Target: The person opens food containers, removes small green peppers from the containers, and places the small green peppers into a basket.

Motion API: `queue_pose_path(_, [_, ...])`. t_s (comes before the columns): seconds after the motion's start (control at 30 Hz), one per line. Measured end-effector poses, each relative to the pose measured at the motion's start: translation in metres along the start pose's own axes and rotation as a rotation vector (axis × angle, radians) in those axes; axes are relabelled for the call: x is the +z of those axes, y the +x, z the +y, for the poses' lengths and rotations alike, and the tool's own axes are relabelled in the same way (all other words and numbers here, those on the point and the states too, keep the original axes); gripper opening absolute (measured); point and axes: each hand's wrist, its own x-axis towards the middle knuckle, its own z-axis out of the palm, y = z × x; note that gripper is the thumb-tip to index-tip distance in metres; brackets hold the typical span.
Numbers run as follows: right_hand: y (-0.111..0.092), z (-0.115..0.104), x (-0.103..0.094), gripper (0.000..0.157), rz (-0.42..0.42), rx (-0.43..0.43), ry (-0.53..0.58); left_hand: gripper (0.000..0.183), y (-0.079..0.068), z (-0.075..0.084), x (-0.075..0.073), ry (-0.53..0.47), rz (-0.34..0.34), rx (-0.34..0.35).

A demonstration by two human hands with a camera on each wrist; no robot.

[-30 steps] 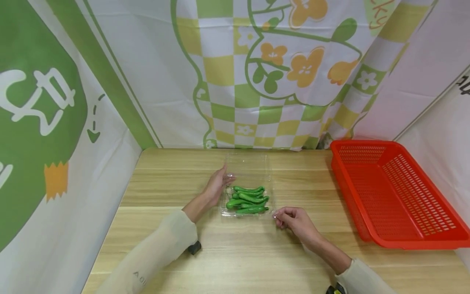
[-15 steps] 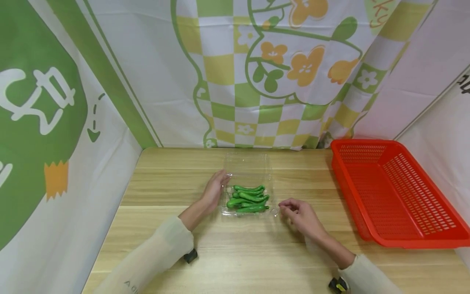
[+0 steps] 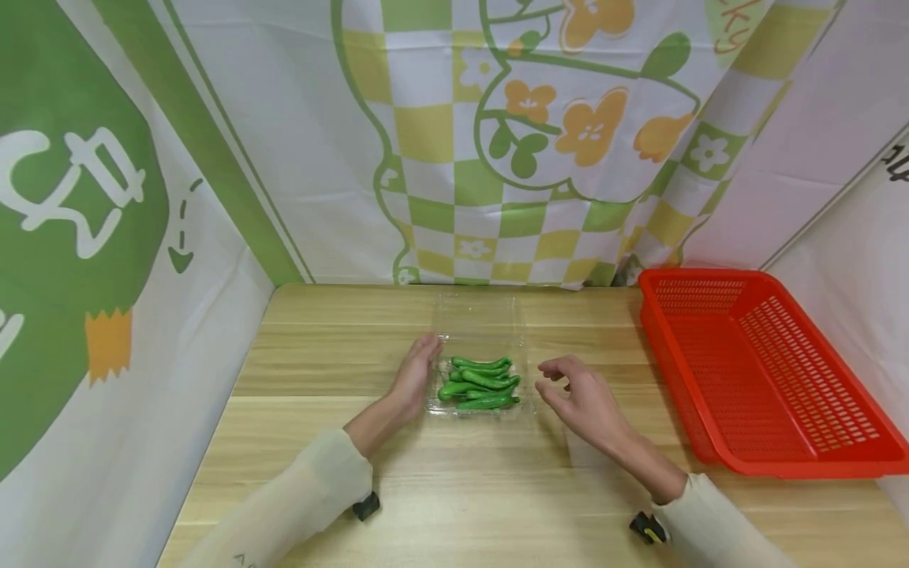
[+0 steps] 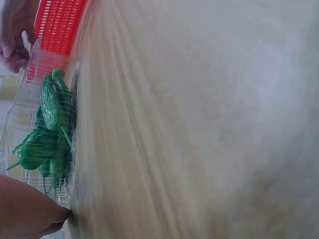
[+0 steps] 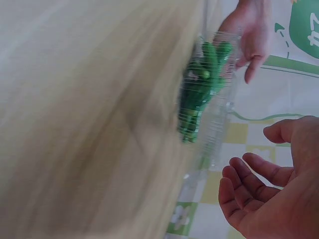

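A clear plastic clamshell box (image 3: 527, 398) lies unfolded on the table, its transparent lid (image 3: 477, 315) laid back toward the curtain. Several green chili peppers (image 3: 490, 382) fill its base. Against the box's left side rests my left hand (image 3: 414, 379), fingers extended along the wall; in the left wrist view, this hand (image 4: 30, 209) touches the box's near end. My right hand (image 3: 585, 402) hovers just right of the box, apart from it. The right wrist view shows that hand (image 5: 279, 184) with loosely bent fingers, thumb apart, and nothing held.
To the right stands a red perforated plastic basket (image 3: 767, 386) with nothing in it. A patterned curtain (image 3: 525, 158) hangs behind the wooden table (image 3: 319, 355), and printed cloth walls (image 3: 206, 300) close in both sides.
My right hand has left the box's front right corner, rising a little and moving away with its fingers spreading. My left fingers have drawn back from the hinge to the left side.
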Motion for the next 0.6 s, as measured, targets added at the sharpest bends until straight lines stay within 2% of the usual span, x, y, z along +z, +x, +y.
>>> queue_pose_path(0.1, [0.006,-0.005,-0.002,0.025,-0.004,-0.048,-0.030,0.060,-0.001,-0.002,0.001,-0.005,0.000,0.011])
queue_pose_path(0.27, [0.016,-0.014,-0.004,0.028,-0.056,-0.082,-0.055,0.056,-0.003,-0.005,0.004,0.003,0.028,0.022])
queue_pose_path(0.6, [0.040,-0.034,0.001,0.040,-0.245,-0.192,-0.195,0.053,-0.006,-0.006,0.007,0.027,0.045,0.011])
